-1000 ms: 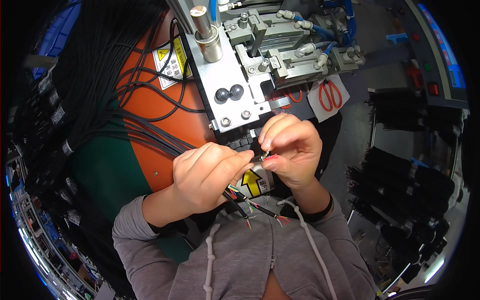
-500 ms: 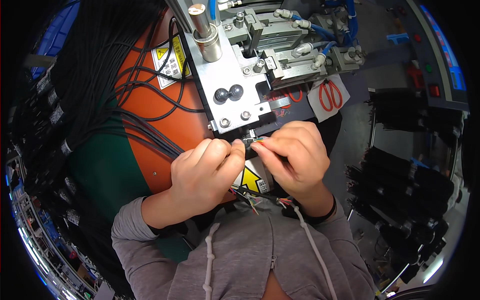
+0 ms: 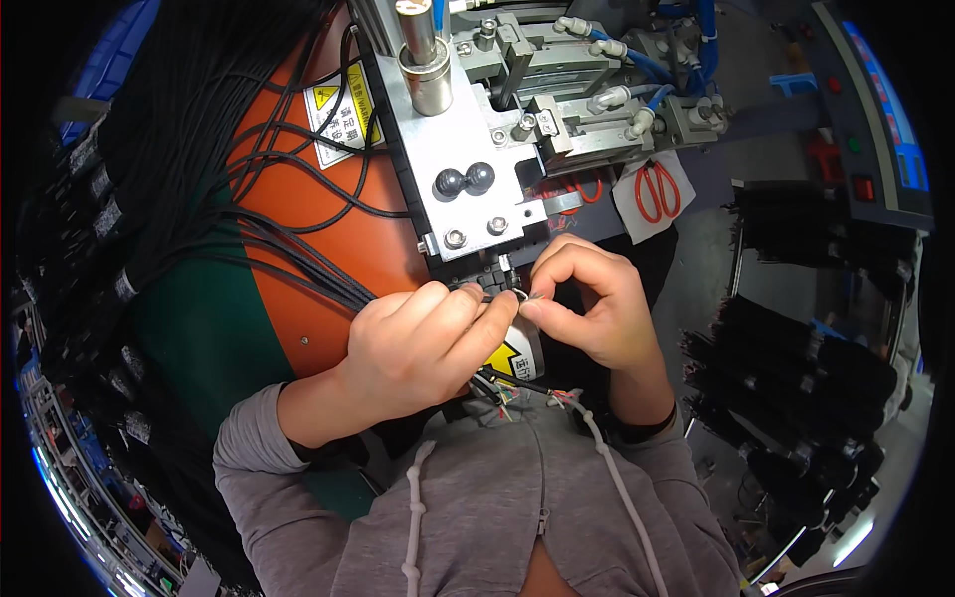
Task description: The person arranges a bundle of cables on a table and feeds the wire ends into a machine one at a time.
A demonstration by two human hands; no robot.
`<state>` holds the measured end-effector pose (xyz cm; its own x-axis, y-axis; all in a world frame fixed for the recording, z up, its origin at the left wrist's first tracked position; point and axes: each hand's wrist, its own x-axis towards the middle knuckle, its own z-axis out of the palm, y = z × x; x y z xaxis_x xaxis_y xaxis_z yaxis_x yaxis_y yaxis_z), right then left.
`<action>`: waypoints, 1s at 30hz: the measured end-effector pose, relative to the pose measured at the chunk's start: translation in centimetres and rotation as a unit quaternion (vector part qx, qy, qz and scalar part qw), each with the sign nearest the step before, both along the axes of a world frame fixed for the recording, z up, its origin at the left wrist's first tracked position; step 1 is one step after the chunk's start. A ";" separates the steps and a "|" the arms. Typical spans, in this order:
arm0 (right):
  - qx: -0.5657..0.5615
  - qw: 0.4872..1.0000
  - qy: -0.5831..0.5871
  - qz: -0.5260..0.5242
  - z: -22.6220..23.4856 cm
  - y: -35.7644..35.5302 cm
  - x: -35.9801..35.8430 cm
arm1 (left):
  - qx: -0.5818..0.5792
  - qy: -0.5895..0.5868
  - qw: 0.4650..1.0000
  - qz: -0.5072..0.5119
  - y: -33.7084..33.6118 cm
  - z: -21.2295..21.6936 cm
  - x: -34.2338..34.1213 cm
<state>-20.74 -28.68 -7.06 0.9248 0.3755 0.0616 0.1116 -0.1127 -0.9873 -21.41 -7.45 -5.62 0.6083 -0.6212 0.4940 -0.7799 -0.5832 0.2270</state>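
Note:
My left hand (image 3: 423, 343) is closed, its thumb and forefinger pinching the end of a cable just in front of a small black fixture (image 3: 489, 278). Most of that cable is hidden under the hand. Thin pale wires (image 3: 524, 296) come out between the two hands. With thumb and forefinger my right hand (image 3: 594, 310) pinches the tips of these wires, the other fingers curled. Black cables (image 3: 318, 282) run in from the left toward my left hand. Below the hands, more cable ends with coloured wires (image 3: 507, 394) lie against my sweatshirt.
A metal press plate (image 3: 468, 149) with a round post stands beyond the fixture. Pneumatic cylinders (image 3: 567, 75) with blue hoses are behind it. Red-handled scissors (image 3: 657, 191) lie at the right. Black cable bundles (image 3: 796, 363) hang at far right, and a cable heap (image 3: 109, 229) fills the left.
Both hands have shifted slightly right, and the left forefinger now reaches closer to the right fingertips. The coloured wires at the right fingertips have given way to pale ones. The view has shifted slightly.

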 end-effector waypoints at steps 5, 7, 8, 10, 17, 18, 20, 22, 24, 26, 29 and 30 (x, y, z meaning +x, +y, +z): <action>-0.036 0.997 -0.035 -0.056 -0.7 0.1 0.3 | 0.031 0.031 0.999 0.000 -0.2 -0.1 -0.2; -0.088 0.985 -0.112 -0.095 -1.4 0.5 0.3 | 0.045 0.046 0.998 0.002 -0.3 -0.1 -0.3; -0.113 0.975 -0.150 -0.114 -1.6 0.8 0.3 | 0.060 0.043 0.997 0.005 -0.3 -0.2 -0.3; -0.140 0.967 -0.175 -0.120 -1.8 1.5 0.5 | 0.090 0.039 0.995 0.013 -0.4 -0.4 -0.1; -0.195 0.945 -0.227 -0.129 -2.2 2.1 0.1 | 0.107 0.061 0.989 0.076 -1.2 0.0 -0.9; -0.178 0.948 -0.225 -0.141 -2.5 2.2 0.3 | 0.115 0.066 0.988 0.080 -1.3 0.0 -0.9; -0.145 0.950 -0.219 -0.167 -3.3 2.5 0.5 | 0.105 0.056 0.991 0.069 -1.1 -0.2 -0.5; -0.093 0.973 -0.114 -0.177 -4.1 2.3 0.1 | 0.079 0.034 0.995 0.048 -0.8 -0.5 -0.1; 0.011 0.978 0.095 -0.185 -4.6 2.1 -0.3 | 0.079 0.037 0.995 0.045 -0.6 -0.6 0.0; -0.014 0.981 0.060 -0.185 -4.2 2.2 -0.1 | 0.074 0.043 0.995 0.046 -0.5 -0.7 0.2; -0.069 0.980 -0.011 -0.185 -3.6 2.6 0.2 | 0.041 0.046 0.997 0.047 -0.4 -1.0 0.6; -0.080 0.976 -0.087 -0.181 -3.4 2.7 0.4 | 0.024 0.048 0.997 0.046 -0.4 -1.0 0.7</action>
